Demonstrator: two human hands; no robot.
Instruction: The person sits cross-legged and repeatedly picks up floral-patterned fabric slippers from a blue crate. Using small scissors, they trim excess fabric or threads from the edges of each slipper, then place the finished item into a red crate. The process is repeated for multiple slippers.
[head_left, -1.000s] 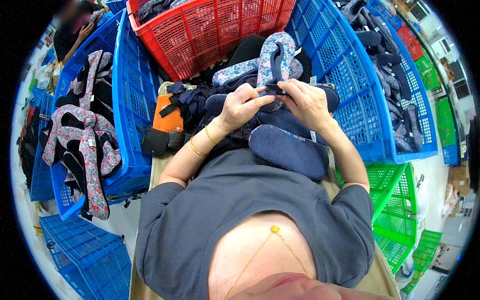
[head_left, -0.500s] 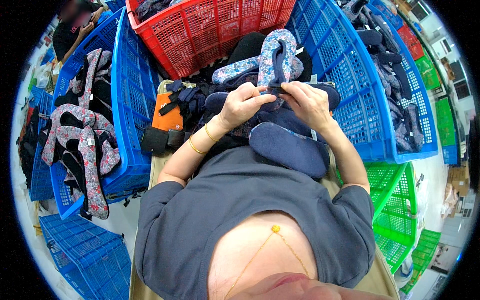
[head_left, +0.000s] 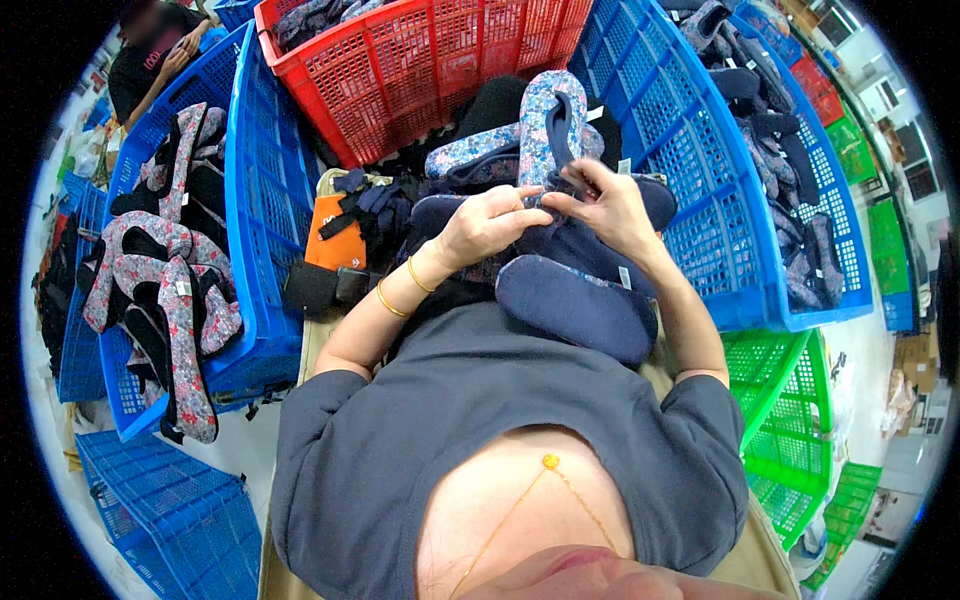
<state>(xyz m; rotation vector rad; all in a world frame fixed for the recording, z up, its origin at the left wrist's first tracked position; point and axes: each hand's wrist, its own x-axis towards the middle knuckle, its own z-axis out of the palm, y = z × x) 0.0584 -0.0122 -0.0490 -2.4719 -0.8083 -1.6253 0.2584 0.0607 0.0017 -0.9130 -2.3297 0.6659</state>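
Observation:
My left hand (head_left: 487, 226) and my right hand (head_left: 608, 208) meet over a floral fabric slipper upper (head_left: 549, 128) with a dark strap, both pinching it near its lower end. It stands upright above a heap of dark navy slipper pieces (head_left: 566, 245). A navy oval sole (head_left: 577, 307) lies just below my hands, close to my body. Gold bangles ring my left wrist.
A red crate (head_left: 440, 60) stands ahead. A blue crate (head_left: 240, 240) at left holds floral slippers (head_left: 170, 300); another blue crate (head_left: 720, 190) at right holds dark ones. Green crates (head_left: 790, 400) sit lower right. An orange item (head_left: 338, 240) lies left of the heap. Another person (head_left: 160, 60) is at far left.
The floral slipper upper has been lifted slightly and turned more upright between my hands. My hands stayed in nearly the same place.

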